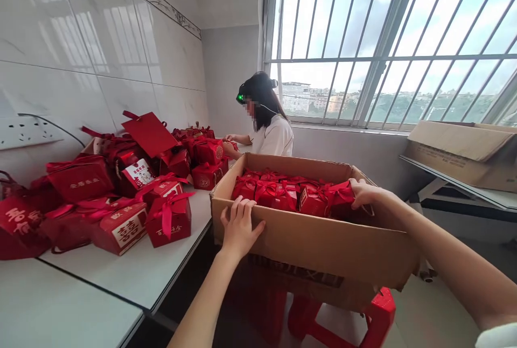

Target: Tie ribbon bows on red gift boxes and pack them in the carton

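Observation:
An open cardboard box (315,235) stands in front of me, packed with red gift boxes (278,193) tied with ribbon. My left hand (239,224) has its fingers hooked over the near rim at the left corner, with the thumb against the outer wall. Inside the carton on the right, my right hand (362,193) is closed on a red gift box (341,195) at the end of the row. Its fingertips are partly hidden behind that gift box.
A white table (169,262) on the left bears a pile of red gift boxes (167,218). A co-worker (272,132) in white sits beyond the carton. Beneath it is a red stool (382,310). Another cardboard box (456,148) rests on a table at right, below the barred window.

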Available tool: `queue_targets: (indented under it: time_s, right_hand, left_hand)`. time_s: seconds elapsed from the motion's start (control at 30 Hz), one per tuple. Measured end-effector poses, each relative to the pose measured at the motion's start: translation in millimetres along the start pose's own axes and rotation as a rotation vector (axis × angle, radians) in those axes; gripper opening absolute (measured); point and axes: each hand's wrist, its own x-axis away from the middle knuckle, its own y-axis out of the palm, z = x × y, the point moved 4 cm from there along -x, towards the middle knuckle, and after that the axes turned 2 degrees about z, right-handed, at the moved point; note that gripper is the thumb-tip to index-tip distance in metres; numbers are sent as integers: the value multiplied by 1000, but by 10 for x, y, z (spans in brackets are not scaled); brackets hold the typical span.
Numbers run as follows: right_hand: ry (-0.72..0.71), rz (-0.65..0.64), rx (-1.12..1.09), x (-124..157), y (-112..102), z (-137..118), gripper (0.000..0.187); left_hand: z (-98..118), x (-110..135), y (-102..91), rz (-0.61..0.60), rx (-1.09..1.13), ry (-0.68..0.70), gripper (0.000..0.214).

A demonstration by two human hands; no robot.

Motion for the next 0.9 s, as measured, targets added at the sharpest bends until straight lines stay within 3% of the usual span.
queue_targets:
  time_s: [0.23,0.57,0.77,0.9]
  right_hand:
    - [148,-50,-45,-53,146,33,64]
    - [168,-140,-286,-4,403,123,66]
    - [173,-188,-218,-78,527,37,44]
    - [89,-103,-115,-64,540,-8,32]
  left_hand:
    - [11,18,4,-8,44,-1,43]
    - [14,16,37,32,132,-5,40]
    - [20,24,37,13,155,-16,42]
    - [21,26,34,16,160,-14,41]
